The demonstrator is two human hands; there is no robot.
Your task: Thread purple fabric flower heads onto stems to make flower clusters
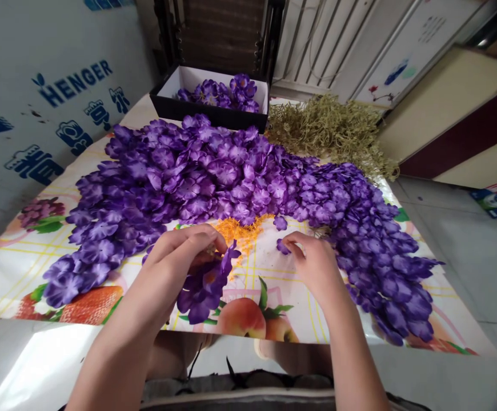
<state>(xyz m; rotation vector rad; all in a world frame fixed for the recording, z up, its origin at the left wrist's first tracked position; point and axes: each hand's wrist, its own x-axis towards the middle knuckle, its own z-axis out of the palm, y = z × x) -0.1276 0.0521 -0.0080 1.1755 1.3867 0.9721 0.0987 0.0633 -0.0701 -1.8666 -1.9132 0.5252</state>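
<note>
My left hand point(187, 249) is closed round a purple artificial flower point(208, 282), whose petals hang below the fingers. My right hand point(311, 257) pinches a small purple petal piece point(282, 246) between thumb and fingertips, to the right of the flower. Between and just beyond my hands lies a heap of small orange bits point(240, 231). Another small purple petal piece point(280, 222) rests on the cloth just past my right fingertips. A wide pile of purple petal pieces point(214, 171) curves round both hands.
A black box point(214, 114) with white inside holds several purple flowers at the back. Dry greenish stems point(329, 128) lie in a bundle at the back right. The table has a fruit-patterned cloth point(308, 319). A white panel with blue lettering point(77, 85) stands left; a cabinet point(454, 114) stands right.
</note>
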